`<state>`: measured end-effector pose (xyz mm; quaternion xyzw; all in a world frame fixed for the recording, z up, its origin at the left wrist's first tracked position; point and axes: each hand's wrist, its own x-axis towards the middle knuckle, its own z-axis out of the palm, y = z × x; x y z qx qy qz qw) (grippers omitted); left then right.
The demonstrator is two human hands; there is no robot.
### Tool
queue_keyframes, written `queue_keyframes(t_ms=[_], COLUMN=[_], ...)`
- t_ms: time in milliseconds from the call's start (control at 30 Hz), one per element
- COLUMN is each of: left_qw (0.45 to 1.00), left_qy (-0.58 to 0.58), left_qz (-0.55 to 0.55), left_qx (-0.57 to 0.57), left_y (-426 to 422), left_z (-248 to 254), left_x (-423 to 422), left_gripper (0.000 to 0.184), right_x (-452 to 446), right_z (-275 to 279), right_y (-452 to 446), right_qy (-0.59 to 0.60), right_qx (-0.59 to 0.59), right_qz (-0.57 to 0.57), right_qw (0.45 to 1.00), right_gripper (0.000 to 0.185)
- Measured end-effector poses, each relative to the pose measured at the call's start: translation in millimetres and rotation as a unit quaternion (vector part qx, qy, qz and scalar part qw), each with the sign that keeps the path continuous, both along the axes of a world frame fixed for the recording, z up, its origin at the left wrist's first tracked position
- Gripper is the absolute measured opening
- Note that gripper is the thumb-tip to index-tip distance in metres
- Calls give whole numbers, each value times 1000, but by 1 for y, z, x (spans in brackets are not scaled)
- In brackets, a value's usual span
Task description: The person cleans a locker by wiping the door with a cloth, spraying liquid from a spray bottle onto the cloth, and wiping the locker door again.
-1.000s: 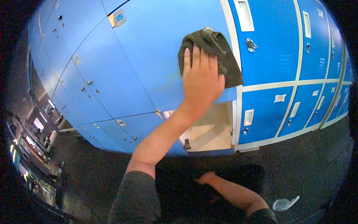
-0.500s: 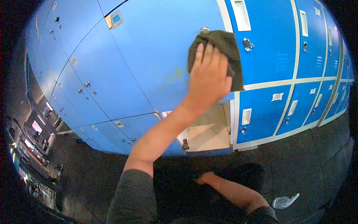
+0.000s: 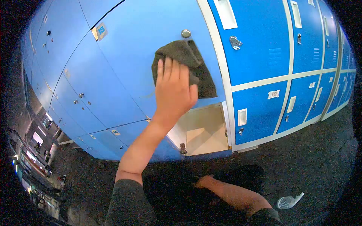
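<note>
My left hand (image 3: 174, 90) presses a dark green cloth (image 3: 205, 81) against a light blue locker door (image 3: 132, 41), its fingers close together over the folded fabric. Just above the cloth is a round metal lock (image 3: 186, 33). Faint yellowish marks show on the door beside my wrist. Below the door is an open compartment (image 3: 205, 130) with a pale interior. My right hand (image 3: 204, 182) is low in front of my body, over dark clothing; its fingers are too dark to make out.
Bright blue lockers (image 3: 260, 109) with white frames and metal locks stand to the right. More light blue doors (image 3: 79, 98) run off to the left. A clear plastic item (image 3: 289, 201) lies on the dark floor (image 3: 301, 158) at the lower right.
My left hand and the cloth have moved left and slightly down across the door, leaving the round lock fully uncovered. The camera view has shifted a little. My right hand has stayed low.
</note>
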<state>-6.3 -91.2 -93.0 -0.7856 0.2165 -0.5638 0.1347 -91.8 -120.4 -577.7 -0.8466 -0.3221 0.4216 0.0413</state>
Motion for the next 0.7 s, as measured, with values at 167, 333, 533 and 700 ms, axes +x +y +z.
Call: queue_keyframes(t_ms=[167, 333, 533, 700], left_qw=[1000, 999, 999, 998], left_qy=[12, 28, 39, 39], left_qz=[-22, -23, 1, -44], left_qx=[3, -25, -19, 19], left_y=[-39, -40, -1, -12], left_z=[9, 6, -8, 5], left_x=[13, 11, -6, 2], left_gripper=[53, 55, 53, 45], right_x=[-1, 8, 9, 8], right_z=[3, -27, -24, -17], right_y=[-7, -1, 6, 6], right_qy=[-15, -8, 12, 17], right_qx=[49, 8, -3, -7], right_qz=[-16, 17, 14, 19], right_qw=[999, 1000, 1000, 1000], right_gripper=[91, 91, 91, 91])
